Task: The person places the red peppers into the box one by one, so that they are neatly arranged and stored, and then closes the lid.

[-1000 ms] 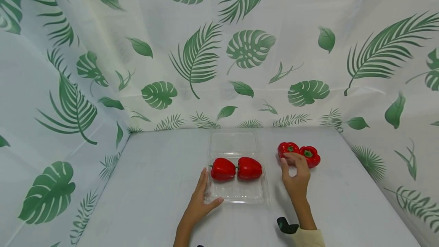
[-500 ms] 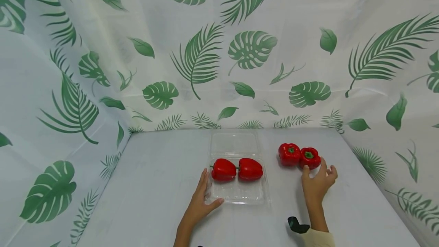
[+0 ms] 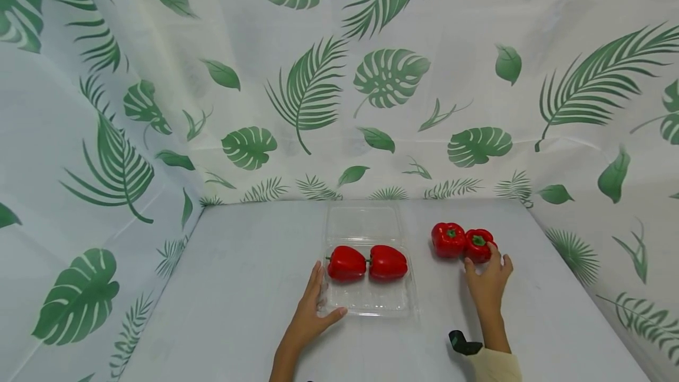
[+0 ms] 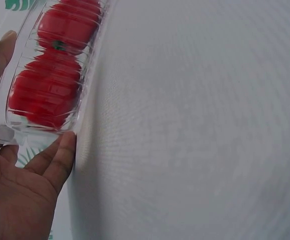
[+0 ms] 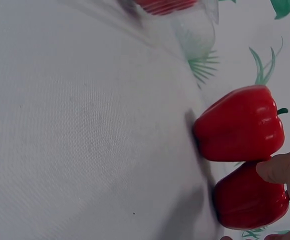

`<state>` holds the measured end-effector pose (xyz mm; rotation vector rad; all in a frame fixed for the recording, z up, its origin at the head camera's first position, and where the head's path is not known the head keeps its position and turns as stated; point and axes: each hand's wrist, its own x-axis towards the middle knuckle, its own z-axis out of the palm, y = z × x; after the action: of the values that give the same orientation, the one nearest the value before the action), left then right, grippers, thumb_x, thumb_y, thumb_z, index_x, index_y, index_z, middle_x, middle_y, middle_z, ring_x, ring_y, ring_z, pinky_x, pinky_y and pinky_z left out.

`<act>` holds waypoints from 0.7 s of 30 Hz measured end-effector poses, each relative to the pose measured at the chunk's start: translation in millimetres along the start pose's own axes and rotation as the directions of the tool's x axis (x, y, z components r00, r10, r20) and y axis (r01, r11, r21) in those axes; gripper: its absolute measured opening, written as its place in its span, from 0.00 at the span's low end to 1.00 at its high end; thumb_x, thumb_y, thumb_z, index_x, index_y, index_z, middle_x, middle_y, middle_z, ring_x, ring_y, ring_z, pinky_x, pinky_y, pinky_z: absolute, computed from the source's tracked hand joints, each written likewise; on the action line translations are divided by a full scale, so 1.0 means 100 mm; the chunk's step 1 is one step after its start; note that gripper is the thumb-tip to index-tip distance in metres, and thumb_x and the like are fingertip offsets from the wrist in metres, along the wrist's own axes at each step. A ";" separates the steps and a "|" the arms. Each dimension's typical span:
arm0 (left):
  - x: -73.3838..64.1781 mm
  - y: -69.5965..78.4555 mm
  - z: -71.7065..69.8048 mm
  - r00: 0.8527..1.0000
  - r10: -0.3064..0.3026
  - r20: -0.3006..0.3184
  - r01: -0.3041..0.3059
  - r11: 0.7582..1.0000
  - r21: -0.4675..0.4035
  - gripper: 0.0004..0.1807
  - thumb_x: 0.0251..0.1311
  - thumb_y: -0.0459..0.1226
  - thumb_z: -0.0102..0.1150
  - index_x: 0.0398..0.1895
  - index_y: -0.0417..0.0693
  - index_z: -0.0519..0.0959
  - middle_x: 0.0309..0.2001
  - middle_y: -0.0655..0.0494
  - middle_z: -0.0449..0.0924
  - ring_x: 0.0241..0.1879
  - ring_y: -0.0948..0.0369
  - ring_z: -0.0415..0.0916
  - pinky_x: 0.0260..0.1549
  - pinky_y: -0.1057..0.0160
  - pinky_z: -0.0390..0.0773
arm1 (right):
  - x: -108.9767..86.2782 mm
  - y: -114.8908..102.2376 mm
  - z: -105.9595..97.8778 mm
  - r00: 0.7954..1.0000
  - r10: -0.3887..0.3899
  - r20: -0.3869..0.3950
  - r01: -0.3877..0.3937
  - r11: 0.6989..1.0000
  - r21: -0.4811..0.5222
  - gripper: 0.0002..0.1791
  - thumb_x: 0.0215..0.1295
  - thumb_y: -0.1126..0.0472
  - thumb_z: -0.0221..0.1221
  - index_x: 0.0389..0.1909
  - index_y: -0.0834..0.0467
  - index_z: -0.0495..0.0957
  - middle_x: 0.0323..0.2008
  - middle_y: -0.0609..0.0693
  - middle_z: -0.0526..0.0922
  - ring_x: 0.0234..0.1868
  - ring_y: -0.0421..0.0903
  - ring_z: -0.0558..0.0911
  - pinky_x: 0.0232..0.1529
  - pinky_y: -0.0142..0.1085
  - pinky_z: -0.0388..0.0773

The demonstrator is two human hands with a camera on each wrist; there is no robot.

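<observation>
A clear plastic clamshell box (image 3: 366, 302) lies with its lid folded back, holding two red bell peppers (image 3: 346, 264) on their sides. My left hand (image 3: 307, 315) rests at the box's near left corner, thumb along the front edge and fingers against the left side. To the right, two more red bell peppers stand side by side on the table, stems up. On the right-hand pepper (image 5: 250, 200), my right hand (image 3: 488, 282) has its thumb at the near side and curled fingers at the right side. That pepper's lower near side is partly hidden by the hand.
The white table (image 3: 249, 264) reaches back to a leaf-patterned sheet (image 3: 392, 134), which also hangs at left and right. The box's transparent lid (image 3: 363, 221) lies flat behind its base. A dark camera mount (image 3: 463, 343) sticks out from my right wrist.
My right hand has moved from above the two standing peppers to the right and nearer, then slightly inward onto the right-hand pepper. My left hand and the box have stayed put.
</observation>
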<state>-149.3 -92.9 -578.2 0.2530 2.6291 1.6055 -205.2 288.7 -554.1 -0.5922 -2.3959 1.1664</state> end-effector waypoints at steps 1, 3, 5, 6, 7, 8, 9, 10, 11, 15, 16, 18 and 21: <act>0.00 0.00 0.00 1.000 0.000 0.001 0.000 1.000 0.000 0.57 0.51 0.54 0.70 0.79 0.59 0.45 0.80 0.64 0.37 0.78 0.51 0.43 0.65 0.45 0.66 | 0.01 0.01 0.00 1.000 -0.005 0.000 0.005 1.000 0.001 0.37 0.65 0.66 0.58 0.73 0.63 0.53 0.74 0.70 0.45 0.77 0.65 0.46 0.66 0.68 0.58; 0.00 0.00 0.00 1.000 0.009 0.004 -0.009 1.000 -0.004 0.57 0.52 0.54 0.69 0.79 0.58 0.45 0.80 0.63 0.37 0.78 0.51 0.43 0.65 0.45 0.66 | 0.03 0.02 0.00 1.000 -0.013 0.001 0.013 1.000 0.002 0.38 0.64 0.66 0.59 0.73 0.62 0.54 0.74 0.69 0.47 0.77 0.64 0.45 0.68 0.66 0.57; 0.00 0.00 -0.01 1.000 0.012 0.005 -0.012 1.000 -0.006 0.56 0.52 0.54 0.69 0.79 0.58 0.45 0.80 0.64 0.37 0.78 0.52 0.43 0.66 0.45 0.64 | 0.05 0.04 0.00 1.000 -0.030 0.005 0.030 1.000 0.004 0.39 0.63 0.66 0.61 0.72 0.62 0.54 0.74 0.68 0.48 0.77 0.63 0.45 0.69 0.65 0.56; -0.01 -0.01 -0.01 1.000 0.018 0.004 -0.018 1.000 -0.009 0.56 0.52 0.54 0.69 0.79 0.57 0.45 0.80 0.63 0.37 0.78 0.51 0.43 0.66 0.45 0.64 | 0.06 0.04 0.01 0.999 -0.039 0.007 0.039 0.999 0.004 0.39 0.63 0.65 0.62 0.72 0.63 0.54 0.74 0.68 0.49 0.77 0.63 0.45 0.70 0.65 0.55; 0.00 0.00 -0.01 1.000 0.023 0.003 -0.022 1.000 -0.011 0.56 0.52 0.53 0.69 0.79 0.56 0.45 0.80 0.63 0.37 0.78 0.51 0.43 0.66 0.45 0.64 | 0.07 0.05 0.01 0.999 -0.047 0.007 0.047 0.999 0.006 0.40 0.63 0.65 0.62 0.72 0.63 0.53 0.74 0.68 0.50 0.78 0.62 0.45 0.71 0.64 0.54; 0.00 0.00 -0.01 1.000 0.024 0.001 -0.024 1.000 -0.012 0.56 0.52 0.53 0.69 0.79 0.56 0.45 0.80 0.62 0.37 0.78 0.51 0.43 0.66 0.45 0.64 | 0.08 0.05 0.01 0.998 -0.055 0.009 0.055 0.998 0.010 0.40 0.63 0.66 0.63 0.72 0.63 0.53 0.74 0.67 0.50 0.78 0.62 0.45 0.71 0.63 0.53; 0.00 0.00 -0.01 1.000 0.023 -0.001 -0.023 1.000 -0.012 0.56 0.52 0.53 0.69 0.79 0.56 0.45 0.80 0.62 0.37 0.78 0.51 0.44 0.66 0.45 0.65 | 0.09 0.05 0.02 0.998 -0.063 0.010 0.063 0.998 0.010 0.40 0.63 0.66 0.63 0.71 0.64 0.53 0.74 0.67 0.51 0.78 0.61 0.45 0.72 0.63 0.52; 0.00 0.00 -0.01 1.000 0.019 -0.003 -0.019 1.000 -0.009 0.56 0.52 0.53 0.69 0.79 0.57 0.45 0.80 0.63 0.37 0.78 0.51 0.44 0.66 0.45 0.65 | 0.09 0.06 0.02 0.997 -0.071 0.010 0.071 0.997 0.018 0.39 0.63 0.66 0.62 0.71 0.64 0.53 0.74 0.67 0.51 0.78 0.61 0.45 0.73 0.62 0.51; 0.00 0.00 -0.01 1.000 0.022 -0.006 -0.022 1.000 -0.008 0.56 0.52 0.53 0.69 0.79 0.56 0.45 0.80 0.62 0.37 0.78 0.50 0.44 0.65 0.45 0.66 | 0.09 0.06 0.03 0.997 -0.078 0.006 0.078 0.997 0.022 0.39 0.63 0.66 0.62 0.71 0.65 0.54 0.74 0.68 0.51 0.78 0.62 0.46 0.73 0.61 0.51; 0.00 0.00 0.00 1.000 0.007 -0.002 -0.007 1.000 -0.009 0.57 0.52 0.53 0.69 0.79 0.57 0.44 0.80 0.63 0.36 0.78 0.51 0.44 0.65 0.45 0.67 | 0.07 0.05 0.03 0.996 -0.091 -0.022 0.092 0.994 0.051 0.38 0.62 0.67 0.62 0.69 0.67 0.54 0.73 0.69 0.53 0.77 0.63 0.49 0.75 0.59 0.50; 0.00 0.00 0.00 1.000 0.005 0.000 -0.005 1.000 -0.008 0.57 0.52 0.54 0.69 0.79 0.58 0.44 0.80 0.64 0.36 0.78 0.51 0.43 0.65 0.45 0.66 | 0.06 0.04 0.04 0.996 -0.088 -0.030 0.090 0.994 0.056 0.38 0.62 0.68 0.62 0.69 0.68 0.54 0.72 0.69 0.54 0.76 0.64 0.50 0.75 0.59 0.50; 0.00 -0.01 0.01 1.000 0.000 0.002 0.000 1.000 -0.002 0.57 0.51 0.54 0.69 0.79 0.58 0.45 0.80 0.65 0.36 0.78 0.52 0.43 0.66 0.45 0.65 | 0.05 0.03 0.04 0.996 -0.073 -0.045 0.076 0.995 0.065 0.37 0.63 0.68 0.62 0.68 0.68 0.53 0.71 0.70 0.55 0.75 0.64 0.53 0.74 0.59 0.52; 0.00 -0.01 0.01 1.000 -0.003 0.004 0.003 1.000 0.009 0.57 0.51 0.55 0.69 0.79 0.59 0.45 0.79 0.66 0.36 0.78 0.53 0.41 0.67 0.44 0.63 | 0.05 0.04 0.05 0.997 -0.039 -0.067 0.043 0.996 0.072 0.36 0.64 0.67 0.61 0.67 0.67 0.53 0.69 0.69 0.57 0.74 0.64 0.56 0.73 0.59 0.56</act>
<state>-149.3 -92.9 -579.2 0.2519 2.6330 1.5915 -211.1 290.6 -558.7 -0.5467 -2.2885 1.1938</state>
